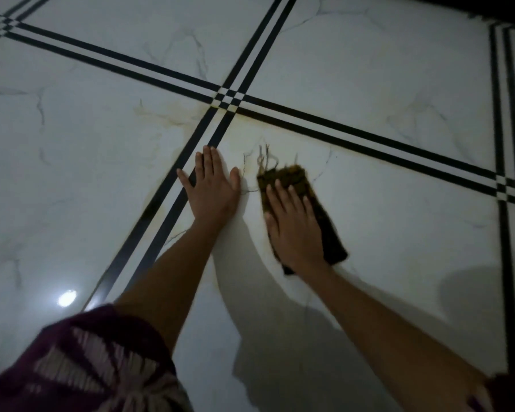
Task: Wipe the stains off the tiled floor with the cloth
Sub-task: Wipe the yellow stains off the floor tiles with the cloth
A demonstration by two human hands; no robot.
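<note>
Right hand (295, 224) flat on cloth (298, 179) — floor (399, 203)

My view, from the camera on my head

It looks forward and steeply down over both my outstretched arms, close to the tiled floor (384, 84), which fills nearly the whole wide, tilted frame. My left hand (211, 185) and right hand (295, 227) sit near its centre; my patterned sleeve (95, 364) crowds the bottom left corner.
</note>
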